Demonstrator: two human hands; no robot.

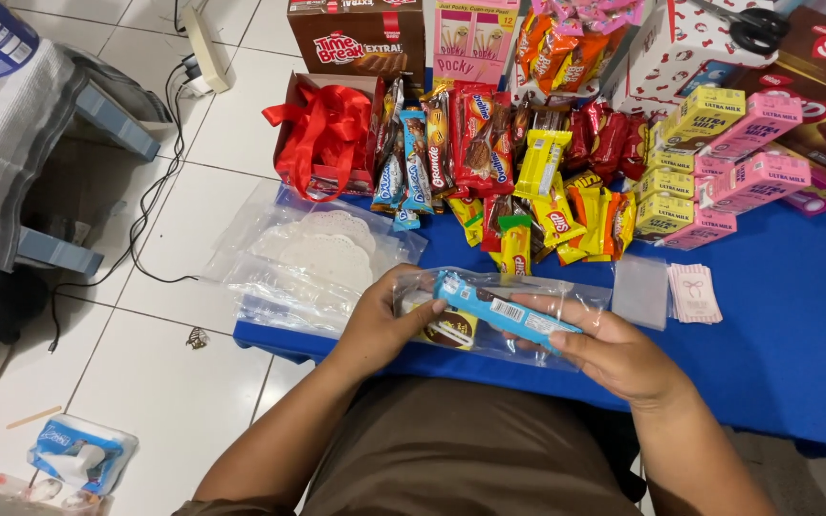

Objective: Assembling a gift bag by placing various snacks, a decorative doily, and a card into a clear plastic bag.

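My left hand (382, 325) grips the left end of a clear plastic bag (580, 298) lying over the near edge of a blue table (786, 325). A long blue snack packet (501, 308) lies inside or on the bag, and my left thumb presses its left end. Under the packet, inside the bag, sits a small brown and yellow snack (451, 332). My right hand (614, 354) holds the bag and the packet's right end from below, with its fingers curled around them.
Stacks of clear bags with white doilies (313, 253) lie at the table's left. Behind are many snack packets (489, 143), red ribbons (322, 129), yellow and pink drink cartons (719, 153), pink cards (693, 292) and cardboard boxes. White tiled floor, cables and a grey chair are left.
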